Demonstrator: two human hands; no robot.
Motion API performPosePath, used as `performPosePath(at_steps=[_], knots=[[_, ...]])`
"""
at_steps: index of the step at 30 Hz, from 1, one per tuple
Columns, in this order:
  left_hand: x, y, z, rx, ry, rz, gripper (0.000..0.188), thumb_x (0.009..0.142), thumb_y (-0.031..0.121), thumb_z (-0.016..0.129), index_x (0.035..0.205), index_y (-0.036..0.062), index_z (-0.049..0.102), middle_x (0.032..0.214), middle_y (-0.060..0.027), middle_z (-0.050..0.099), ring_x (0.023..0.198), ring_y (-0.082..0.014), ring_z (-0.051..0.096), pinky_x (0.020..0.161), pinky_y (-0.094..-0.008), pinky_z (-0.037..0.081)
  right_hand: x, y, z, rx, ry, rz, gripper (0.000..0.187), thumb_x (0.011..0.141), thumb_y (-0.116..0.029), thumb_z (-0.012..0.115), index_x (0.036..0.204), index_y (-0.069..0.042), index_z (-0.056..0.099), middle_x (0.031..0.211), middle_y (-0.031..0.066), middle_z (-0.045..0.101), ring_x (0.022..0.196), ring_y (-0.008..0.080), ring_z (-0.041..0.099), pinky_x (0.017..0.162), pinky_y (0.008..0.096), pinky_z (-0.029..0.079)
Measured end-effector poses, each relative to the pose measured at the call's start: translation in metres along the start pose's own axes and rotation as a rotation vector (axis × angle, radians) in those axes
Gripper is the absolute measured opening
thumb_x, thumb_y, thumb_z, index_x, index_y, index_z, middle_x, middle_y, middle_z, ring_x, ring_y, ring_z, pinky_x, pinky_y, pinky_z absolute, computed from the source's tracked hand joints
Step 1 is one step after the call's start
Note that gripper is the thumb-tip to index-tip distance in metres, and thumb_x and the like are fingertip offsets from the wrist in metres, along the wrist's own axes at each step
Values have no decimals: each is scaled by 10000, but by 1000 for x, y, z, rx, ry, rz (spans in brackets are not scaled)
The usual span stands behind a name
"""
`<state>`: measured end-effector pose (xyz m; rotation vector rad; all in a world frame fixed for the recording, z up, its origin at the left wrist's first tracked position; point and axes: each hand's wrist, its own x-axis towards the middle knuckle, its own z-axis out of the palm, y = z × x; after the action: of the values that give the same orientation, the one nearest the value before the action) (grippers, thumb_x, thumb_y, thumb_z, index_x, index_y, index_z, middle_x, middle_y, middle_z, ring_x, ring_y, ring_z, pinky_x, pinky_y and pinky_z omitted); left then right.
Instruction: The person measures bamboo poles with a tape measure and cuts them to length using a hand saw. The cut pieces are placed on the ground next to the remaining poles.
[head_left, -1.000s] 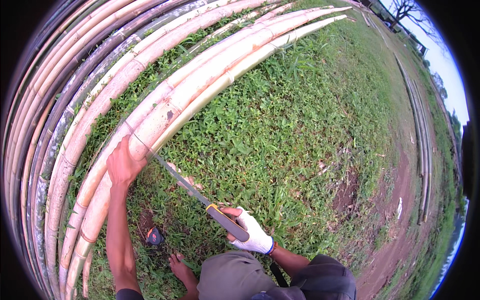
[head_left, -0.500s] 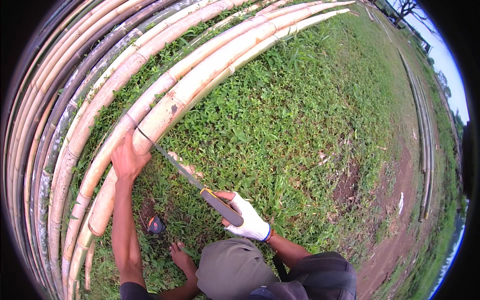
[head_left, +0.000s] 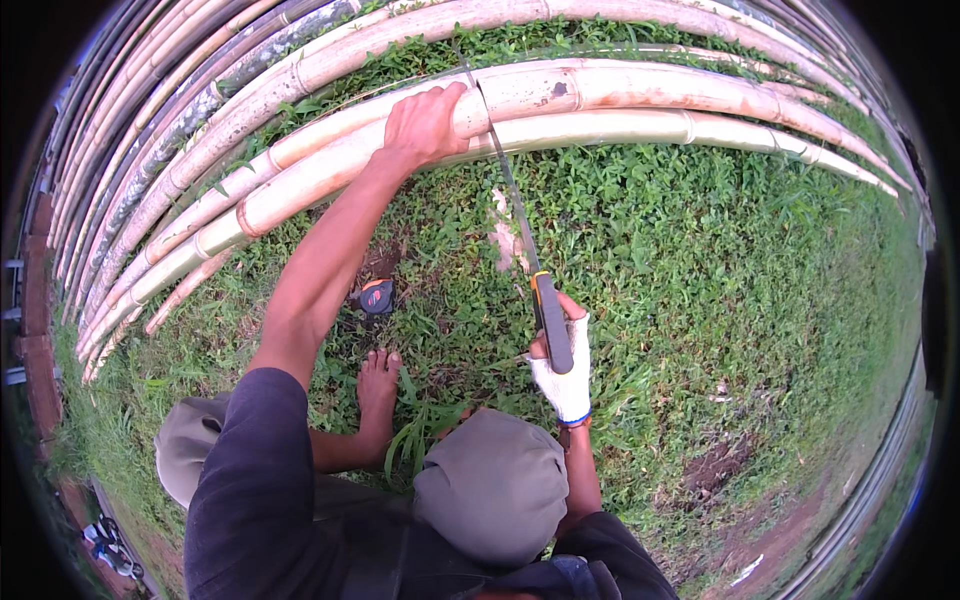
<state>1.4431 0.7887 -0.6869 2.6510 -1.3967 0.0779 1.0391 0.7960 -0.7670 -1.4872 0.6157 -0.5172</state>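
My bare left hand [head_left: 428,125] is closed over the top of a pale bamboo pole [head_left: 330,178], just left of a dark cut line. A hand saw [head_left: 550,322] with a grey and yellow handle is gripped in my right hand [head_left: 566,378], which wears a white glove with some fingers bare. Its narrow blade runs up and away from the handle and crosses the pole at the cut. How deep the teeth sit cannot be made out. Another greenish bamboo pole [head_left: 610,127] lies along the near side, under the blade.
An orange and black tape measure [head_left: 376,297] lies on the grass near my bare foot [head_left: 378,385]. Many more bamboo poles [head_left: 230,120] are stacked beyond. Pale debris [head_left: 506,235] lies below the blade. A motorcycle [head_left: 112,547] stands at the lower left.
The view has swung round, so the poles now run across the top. My left hand stays on the pole beside the cut, and my right hand still holds the saw across it.
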Motion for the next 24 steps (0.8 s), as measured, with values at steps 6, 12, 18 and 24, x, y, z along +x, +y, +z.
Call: performPosePath(at_steps=[6, 12, 18, 24], knots=[[-2, -2, -7, -31, -66, 102, 876, 683, 408, 883, 1467, 129, 609, 1184, -231, 774, 1051, -412, 757, 928, -525, 613, -16, -29, -10, 71, -29, 3, 762, 852, 35, 739, 1561, -40, 471, 1132, 46, 612, 806, 94, 576, 763, 266, 517], [-22, 6, 5, 10, 45, 68, 851, 709, 373, 897, 1460, 140, 571, 1184, -218, 769, 1054, -412, 756, 910, -531, 608, -8, -21, 2, -27, -12, -135, 707, 926, -27, 720, 1573, -33, 434, 1354, 81, 583, 934, 96, 593, 857, 263, 530], [-7, -11, -9, -44, -60, 45, 822, 690, 454, 851, 1422, 145, 639, 1121, -202, 798, 1000, -403, 771, 911, -505, 610, -35, -31, -10, 39, -27, -29, 734, 912, -75, 755, 1577, -36, 444, 1238, 92, 637, 885, 73, 567, 815, 239, 503], [-10, -14, -8, -50, 29, 68, 849, 672, 396, 852, 1442, 120, 626, 1086, -221, 798, 987, -407, 774, 922, -499, 614, 23, -40, -1, 51, -53, -64, 709, 852, -47, 781, 1517, -44, 535, 1216, 97, 662, 945, 169, 635, 855, 309, 533]])
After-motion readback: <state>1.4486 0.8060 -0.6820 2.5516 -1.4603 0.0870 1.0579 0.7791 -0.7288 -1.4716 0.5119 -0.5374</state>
